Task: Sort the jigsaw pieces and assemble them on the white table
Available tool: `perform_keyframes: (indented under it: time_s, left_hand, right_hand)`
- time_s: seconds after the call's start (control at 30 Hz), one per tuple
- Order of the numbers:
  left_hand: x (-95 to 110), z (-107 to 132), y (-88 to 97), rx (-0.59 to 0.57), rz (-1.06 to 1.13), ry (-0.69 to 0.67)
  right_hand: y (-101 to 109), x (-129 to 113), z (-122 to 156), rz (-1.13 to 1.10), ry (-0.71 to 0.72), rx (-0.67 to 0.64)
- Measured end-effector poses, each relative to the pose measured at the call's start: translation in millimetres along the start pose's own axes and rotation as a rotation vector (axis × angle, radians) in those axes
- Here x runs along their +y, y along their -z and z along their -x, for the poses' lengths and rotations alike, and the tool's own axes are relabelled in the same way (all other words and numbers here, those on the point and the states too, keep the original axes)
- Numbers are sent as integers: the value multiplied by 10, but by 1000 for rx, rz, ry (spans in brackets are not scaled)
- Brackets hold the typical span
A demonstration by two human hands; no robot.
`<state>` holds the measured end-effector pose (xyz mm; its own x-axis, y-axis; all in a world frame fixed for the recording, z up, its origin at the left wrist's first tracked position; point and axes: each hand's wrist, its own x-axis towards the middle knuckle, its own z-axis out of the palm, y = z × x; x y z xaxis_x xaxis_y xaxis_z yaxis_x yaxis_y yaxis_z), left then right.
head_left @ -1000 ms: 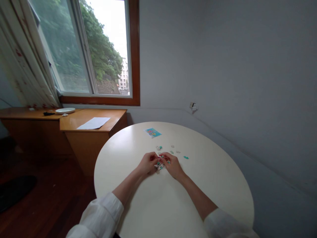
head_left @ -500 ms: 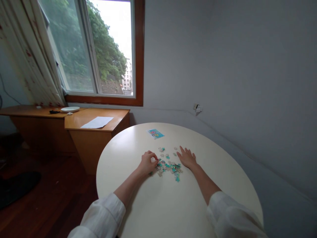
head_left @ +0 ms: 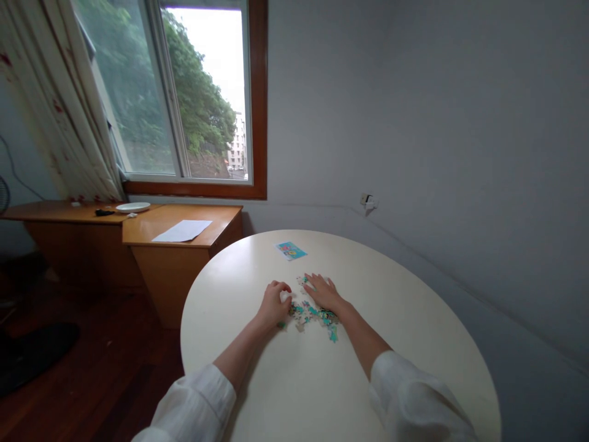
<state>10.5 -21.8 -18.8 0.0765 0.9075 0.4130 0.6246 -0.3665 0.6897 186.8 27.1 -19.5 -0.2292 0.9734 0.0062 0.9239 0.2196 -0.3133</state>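
Note:
A loose heap of small jigsaw puzzle pieces [head_left: 304, 311], some teal and some pale, lies on the white round table [head_left: 313, 393]. At the heap's left edge rests my left hand [head_left: 272, 305], its fingers curved and a gap showing between thumb and forefinger, with nothing visible between them. My right hand [head_left: 324, 293] lies palm down with fingers spread, over the far side of the heap, and it covers some pieces. A few pieces show just beyond its fingertips. Farther back on the table is a small blue picture card [head_left: 291, 250].
To the left stands a wooden desk [head_left: 225, 215] bearing a sheet of paper [head_left: 183, 231] and a white plate [head_left: 133, 207]. Behind it are a window and a curtain [head_left: 69, 110]. A plug sits in a wall socket [head_left: 368, 201] beyond the table.
My right hand has slid left across the far pieces, from beside the heap to over it. The thumb and forefinger of my left hand have parted from a pinch.

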Motion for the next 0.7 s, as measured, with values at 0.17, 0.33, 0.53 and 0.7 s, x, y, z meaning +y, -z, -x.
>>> perform_keyframes:
  time_s: [0.17,0.33,0.53,0.7]
  left_hand:
    - [-12,-15,9,58,11,25]
    - [-63,-17,-28,37,35,49]
    - [-99,-26,-51,-17,55,80]
    - [-129,-69,-74,-116,-45,20]
  right_hand:
    - [-50,-138,49,-117,184,-21]
    - [-70,-89,198,-358,341,63]
    - [74,11,356,-436,286,196]
    - [197,150,574,-239,183,114]
